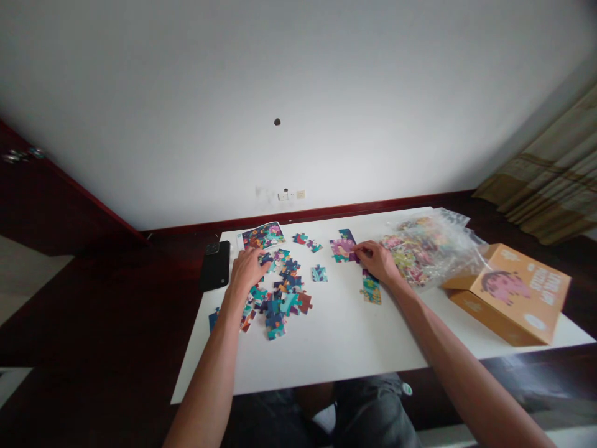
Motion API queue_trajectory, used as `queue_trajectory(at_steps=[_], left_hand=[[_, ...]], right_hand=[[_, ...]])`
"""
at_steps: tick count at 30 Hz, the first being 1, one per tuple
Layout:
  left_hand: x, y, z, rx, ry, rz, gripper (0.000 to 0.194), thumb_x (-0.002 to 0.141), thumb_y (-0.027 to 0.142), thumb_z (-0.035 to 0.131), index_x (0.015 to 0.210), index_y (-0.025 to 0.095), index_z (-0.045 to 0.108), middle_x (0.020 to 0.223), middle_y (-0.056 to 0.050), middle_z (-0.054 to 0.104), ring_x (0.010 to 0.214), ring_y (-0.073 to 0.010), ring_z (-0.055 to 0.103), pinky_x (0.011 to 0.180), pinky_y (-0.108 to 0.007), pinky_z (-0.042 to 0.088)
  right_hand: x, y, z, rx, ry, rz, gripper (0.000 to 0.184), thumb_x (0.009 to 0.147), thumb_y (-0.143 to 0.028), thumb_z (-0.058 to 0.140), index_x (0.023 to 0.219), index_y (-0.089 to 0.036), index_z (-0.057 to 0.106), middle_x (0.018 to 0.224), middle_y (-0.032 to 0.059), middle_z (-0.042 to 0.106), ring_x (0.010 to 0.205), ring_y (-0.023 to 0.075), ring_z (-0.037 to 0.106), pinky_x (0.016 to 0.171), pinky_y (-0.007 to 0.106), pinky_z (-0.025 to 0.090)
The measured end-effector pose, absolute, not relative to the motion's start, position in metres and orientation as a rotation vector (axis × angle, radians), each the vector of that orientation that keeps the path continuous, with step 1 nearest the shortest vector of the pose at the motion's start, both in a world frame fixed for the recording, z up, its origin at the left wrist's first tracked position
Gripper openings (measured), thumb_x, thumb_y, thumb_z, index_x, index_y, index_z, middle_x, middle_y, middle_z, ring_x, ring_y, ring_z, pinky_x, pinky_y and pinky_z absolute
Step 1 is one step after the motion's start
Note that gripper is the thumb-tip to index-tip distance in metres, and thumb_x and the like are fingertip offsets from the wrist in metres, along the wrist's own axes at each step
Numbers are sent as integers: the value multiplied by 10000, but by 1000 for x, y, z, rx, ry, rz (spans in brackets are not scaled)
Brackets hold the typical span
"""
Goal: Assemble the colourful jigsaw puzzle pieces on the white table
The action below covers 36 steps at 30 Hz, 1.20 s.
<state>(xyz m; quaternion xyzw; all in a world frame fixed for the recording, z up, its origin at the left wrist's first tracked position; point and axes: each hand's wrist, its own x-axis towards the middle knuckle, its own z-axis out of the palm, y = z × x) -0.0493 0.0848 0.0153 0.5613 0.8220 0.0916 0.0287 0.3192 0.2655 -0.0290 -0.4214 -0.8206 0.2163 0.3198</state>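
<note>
On the left of the white table, my left hand [248,270] rests over the near side of a picture sheet and the edge of a loose pile of puzzle pieces [290,283], fingers apart and holding nothing that I can see. My right hand [379,261] pinches a puzzle piece at the right edge of a small joined purple section [342,249]; the fingers partly hide it. Just below that hand lies a joined strip of green and yellow pieces [372,289]. One pale blue piece [319,274] lies alone between the hands.
The colourful picture sheet [263,235] lies at the back left, beside a black phone [216,266]. Joined red and teal pieces [306,241] sit at the back. Clear plastic bags of pieces [420,252] and an orange box [517,289] occupy the table's right side.
</note>
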Motion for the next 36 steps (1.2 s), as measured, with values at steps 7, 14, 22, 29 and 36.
queue_trajectory(at_steps=[7, 14, 22, 29, 36], left_hand=[[-48, 80, 22, 1716, 2541, 297, 340, 919, 375, 668, 1232, 245, 689, 1197, -105, 696, 1125, -331, 631, 937, -425, 510], [-41, 85, 16, 1868, 2609, 497, 358, 931, 273, 629, 1281, 245, 700, 1286, -115, 665, 1183, -349, 583, 957, -461, 513], [-25, 94, 0, 2107, 2302, 641, 267, 932, 213, 635, 1165, 261, 757, 1227, -50, 731, 1103, -279, 629, 1027, -432, 482], [-24, 97, -6, 2069, 2310, 752, 187, 950, 217, 630, 1080, 258, 758, 1119, -54, 753, 1050, -262, 656, 998, -417, 482], [-18, 100, -8, 2080, 2323, 865, 178, 931, 151, 606, 1014, 234, 740, 1056, -64, 747, 993, -257, 646, 957, -407, 498]], right_hand=[[320, 266, -30, -1110, -2150, 582, 256, 871, -253, 572, 983, -194, 795, 999, 65, 757, 868, 197, 684, 825, 287, 489], [320, 266, -29, -1122, -2149, 595, 251, 875, -272, 578, 974, -194, 795, 993, 63, 757, 835, 189, 677, 799, 287, 486], [318, 264, -25, -1112, -2137, 593, 242, 861, -268, 579, 939, -200, 797, 958, 61, 757, 825, 190, 678, 790, 286, 492], [317, 262, -24, -1103, -2170, 565, 243, 898, -274, 584, 987, -200, 798, 990, 72, 744, 886, 208, 684, 850, 311, 507], [312, 259, -26, -1014, -2271, 400, 368, 947, -492, 639, 1117, -202, 788, 1140, 126, 687, 1063, 274, 673, 1027, 399, 493]])
